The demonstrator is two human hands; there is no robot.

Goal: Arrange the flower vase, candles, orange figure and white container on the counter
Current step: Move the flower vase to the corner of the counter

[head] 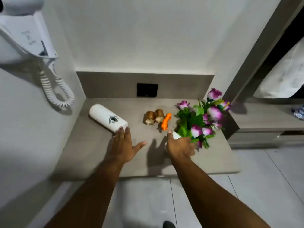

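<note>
A white container (107, 117) with a grey emblem lies on its side at the left of the grey counter (92, 155). My left hand (122, 145) is open, fingers spread, its fingertips touching the container's near end. Two golden-brown candles (154, 116) lie tipped over in the middle, and the orange figure (165, 121) lies just right of them. My right hand (180, 146) is wrapped around the white flower vase (176, 135), which leans to the right with its purple flowers (204, 119) and green leaves spilling toward the counter's right edge. Most of the vase is hidden by my hand.
A wall-mounted white hair dryer (28, 37) with a coiled cord (54, 89) hangs at the left. A black socket plate (147, 90) sits on the grey backsplash. A lower shelf (263, 117) adjoins the counter at the right, with tiled floor (246, 186) below.
</note>
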